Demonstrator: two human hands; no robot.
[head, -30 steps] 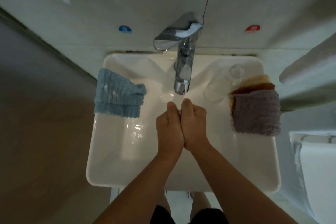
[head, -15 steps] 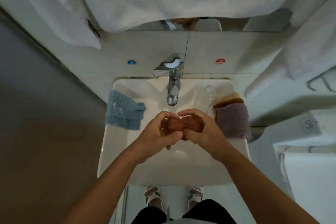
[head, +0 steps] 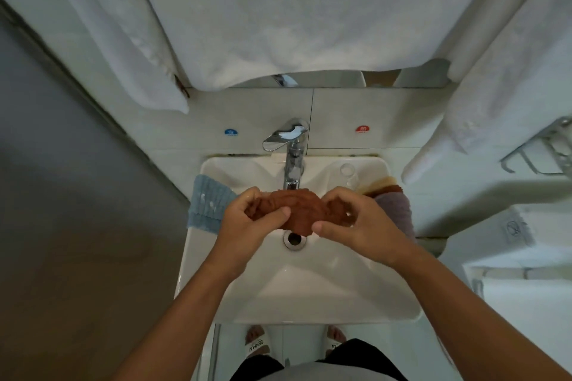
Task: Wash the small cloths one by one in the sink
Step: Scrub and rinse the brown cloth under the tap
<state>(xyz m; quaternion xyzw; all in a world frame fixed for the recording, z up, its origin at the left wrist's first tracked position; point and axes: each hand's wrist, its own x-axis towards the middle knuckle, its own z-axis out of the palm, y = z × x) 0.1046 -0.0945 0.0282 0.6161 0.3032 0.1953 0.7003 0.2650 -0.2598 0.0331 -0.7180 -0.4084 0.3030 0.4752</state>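
The left hand (head: 247, 223) and right hand (head: 356, 219) each grip an end of a bunched rust-brown terry cloth (head: 297, 207), held between them over the white ceramic sink (head: 309, 288), under the chrome tap (head: 292, 164). White sandals (head: 258, 346) read "SENMA". A folded blue ribbed cloth (head: 207, 204) drapes the left rim; a mauve cloth (head: 396, 207) tops a stack on the right.

"SENMA" in black letters on white slipper strap (head: 257, 347) at 6 o'clock, blue sticker (head: 231, 132) and red sticker (head: 361, 129) on wall tiles, characters illegible

Forearms (head: 173, 312) bare, no sleeves. Black shorts (head: 356, 359), light grey top (head: 309, 373). White slide sandals (head: 257, 346), strap lettering possibly "SENMA".
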